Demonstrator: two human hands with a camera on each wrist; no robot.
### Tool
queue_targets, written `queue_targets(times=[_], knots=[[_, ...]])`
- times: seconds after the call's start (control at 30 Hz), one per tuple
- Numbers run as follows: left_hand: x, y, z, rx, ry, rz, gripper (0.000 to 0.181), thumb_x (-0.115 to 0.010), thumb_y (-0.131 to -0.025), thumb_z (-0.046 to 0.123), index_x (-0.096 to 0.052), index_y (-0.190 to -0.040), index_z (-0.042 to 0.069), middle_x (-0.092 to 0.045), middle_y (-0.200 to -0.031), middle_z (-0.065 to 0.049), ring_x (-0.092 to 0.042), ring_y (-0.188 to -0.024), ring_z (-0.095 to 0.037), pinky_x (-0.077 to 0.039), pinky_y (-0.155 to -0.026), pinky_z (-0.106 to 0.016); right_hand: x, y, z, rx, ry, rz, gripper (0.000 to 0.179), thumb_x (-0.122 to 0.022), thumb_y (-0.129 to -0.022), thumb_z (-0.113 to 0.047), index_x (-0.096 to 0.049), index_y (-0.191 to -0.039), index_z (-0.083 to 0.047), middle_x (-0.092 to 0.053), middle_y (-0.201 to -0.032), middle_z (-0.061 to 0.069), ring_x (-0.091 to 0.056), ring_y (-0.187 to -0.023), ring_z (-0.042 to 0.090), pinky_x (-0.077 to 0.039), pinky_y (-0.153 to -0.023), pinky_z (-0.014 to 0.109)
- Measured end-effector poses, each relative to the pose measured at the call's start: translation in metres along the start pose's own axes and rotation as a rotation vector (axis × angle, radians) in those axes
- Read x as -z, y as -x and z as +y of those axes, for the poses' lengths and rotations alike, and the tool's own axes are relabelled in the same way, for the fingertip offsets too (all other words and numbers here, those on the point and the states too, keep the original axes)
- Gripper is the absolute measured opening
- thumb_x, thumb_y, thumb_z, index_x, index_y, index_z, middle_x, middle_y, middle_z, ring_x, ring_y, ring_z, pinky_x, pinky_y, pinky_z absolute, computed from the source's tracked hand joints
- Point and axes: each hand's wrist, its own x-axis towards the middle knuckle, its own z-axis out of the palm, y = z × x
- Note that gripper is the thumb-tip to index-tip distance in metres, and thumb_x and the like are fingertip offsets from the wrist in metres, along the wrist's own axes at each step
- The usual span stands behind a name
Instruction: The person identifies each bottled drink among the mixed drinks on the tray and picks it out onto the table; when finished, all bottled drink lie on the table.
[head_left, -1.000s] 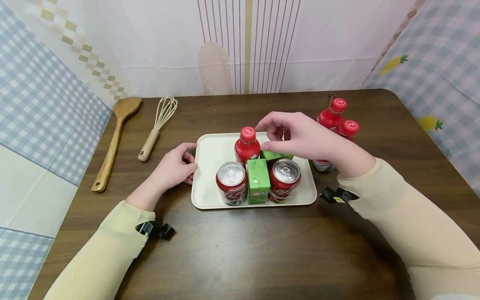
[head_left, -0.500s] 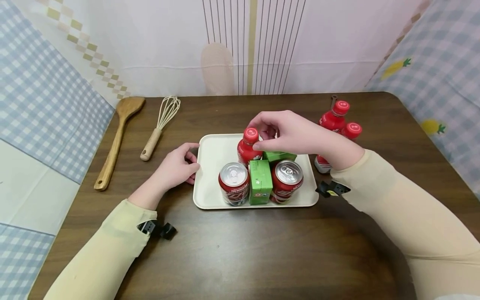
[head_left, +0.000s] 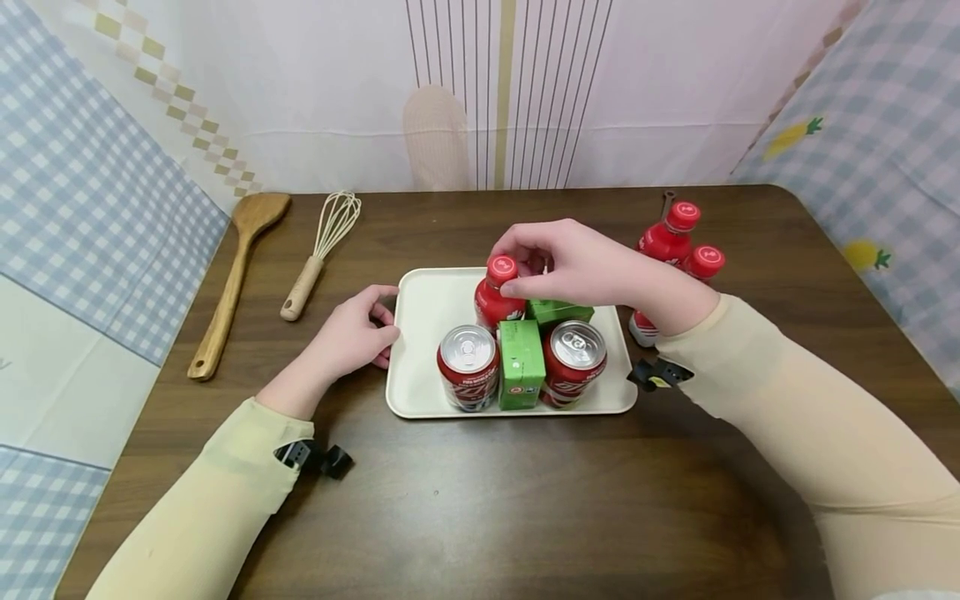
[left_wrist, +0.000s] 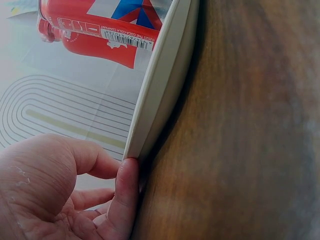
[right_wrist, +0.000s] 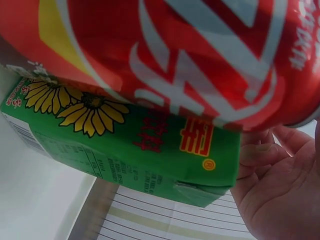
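A cream tray [head_left: 427,300] holds red drink cans and green drink cartons. My left hand [head_left: 352,337] is at its left edge, fingers bent, with thumb and fingertips against the rim in the left wrist view. My right hand [head_left: 566,262] reaches over the tray and grips a red plastic bottle [head_left: 497,307] just below its cap, thumb in front, fingers behind. In front of the bottle stand a Coca-Cola can [head_left: 468,367], an upright green carton [head_left: 521,367] and another can [head_left: 576,362]. A second green carton [head_left: 558,312] lies behind, partly hidden under my right hand.
Two more red bottles [head_left: 666,242] stand right of the tray, partly behind my right forearm. A wooden spatula [head_left: 236,275] and a whisk [head_left: 318,258] lie at the left on the brown table [head_left: 465,517]. Patterned cloth [head_left: 337,92] hangs behind.
My right hand has moved slightly left and its thumb and fingers have closed on the bottle's neck. My left hand stays at the tray edge; the view has shifted a little.
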Motion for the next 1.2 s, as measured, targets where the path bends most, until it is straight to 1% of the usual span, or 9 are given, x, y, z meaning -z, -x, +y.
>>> queue_targets(times=[0.23,0.37,0.63,0.8,0.9,1.1,1.2], knots=[[-0.0003,-0.0005,-0.0023,-0.007,0.005,0.004,0.063,-0.054,-0.090,0.004,-0.042,-0.152,0.009,-0.056,-0.107,-0.017,-0.068,-0.063,-0.023,-0.065,-0.058,-0.039,-0.0022,-0.0026,-0.0003,-0.054,0.009,-0.025,0.031,-0.080,-0.089,-0.022,-0.070,-0.119,-0.019,-0.068,-0.096,-0.001,-0.059,-0.087,0.020,-0.053,-0.076,0.036],[-0.0001,-0.0003,-0.0025,-0.006,0.005,0.002,0.063,-0.054,-0.091,0.003,-0.042,-0.152,0.008,-0.055,-0.107,-0.017,-0.067,-0.063,-0.022,-0.065,-0.058,-0.038,-0.0030,-0.0046,0.0014,-0.070,0.007,-0.029,0.031,-0.081,-0.088,-0.022,-0.070,-0.117,-0.019,-0.068,-0.095,0.000,-0.059,-0.087,0.020,-0.053,-0.077,0.036],[-0.0003,-0.0005,-0.0021,-0.007,0.003,0.004,0.063,-0.054,-0.090,0.003,-0.042,-0.152,0.009,-0.055,-0.106,-0.017,-0.067,-0.063,-0.022,-0.065,-0.058,-0.039,-0.0036,-0.0062,0.0060,-0.100,-0.063,-0.029,0.031,-0.082,-0.087,-0.019,-0.071,-0.116,-0.018,-0.066,-0.093,0.003,-0.058,-0.087,0.021,-0.052,-0.078,0.036],[0.0000,-0.0004,-0.0017,-0.008,-0.004,0.004,0.062,-0.054,-0.090,0.004,-0.042,-0.152,0.009,-0.056,-0.106,-0.017,-0.068,-0.063,-0.022,-0.065,-0.058,-0.038,-0.0055,-0.0062,0.0076,-0.113,-0.116,-0.020,0.030,-0.082,-0.088,-0.017,-0.071,-0.116,-0.017,-0.066,-0.093,0.004,-0.058,-0.087,0.022,-0.053,-0.077,0.035],[-0.0001,-0.0005,-0.0018,-0.006,-0.002,0.005,0.062,-0.054,-0.091,0.004,-0.042,-0.151,0.009,-0.056,-0.106,-0.017,-0.068,-0.064,-0.022,-0.065,-0.058,-0.038,-0.0067,-0.0056,0.0083,-0.117,-0.131,-0.010,0.029,-0.082,-0.088,-0.017,-0.070,-0.115,-0.016,-0.065,-0.092,0.005,-0.058,-0.086,0.022,-0.053,-0.077,0.035],[-0.0010,-0.0010,-0.0018,-0.003,0.002,0.008,0.062,-0.054,-0.090,0.005,-0.043,-0.151,0.011,-0.056,-0.106,-0.016,-0.068,-0.064,-0.023,-0.065,-0.058,-0.039,-0.0089,-0.0044,0.0089,-0.110,-0.119,0.016,0.029,-0.084,-0.086,-0.019,-0.067,-0.110,-0.015,-0.063,-0.088,0.005,-0.057,-0.084,0.022,-0.051,-0.073,0.033],[-0.0008,-0.0009,-0.0017,-0.004,0.000,0.009,0.062,-0.055,-0.090,0.005,-0.043,-0.151,0.011,-0.056,-0.106,-0.016,-0.068,-0.064,-0.023,-0.065,-0.058,-0.039,-0.0089,-0.0045,0.0090,-0.105,-0.113,0.020,0.031,-0.084,-0.085,-0.019,-0.066,-0.110,-0.015,-0.064,-0.089,0.005,-0.057,-0.084,0.022,-0.051,-0.073,0.033]])
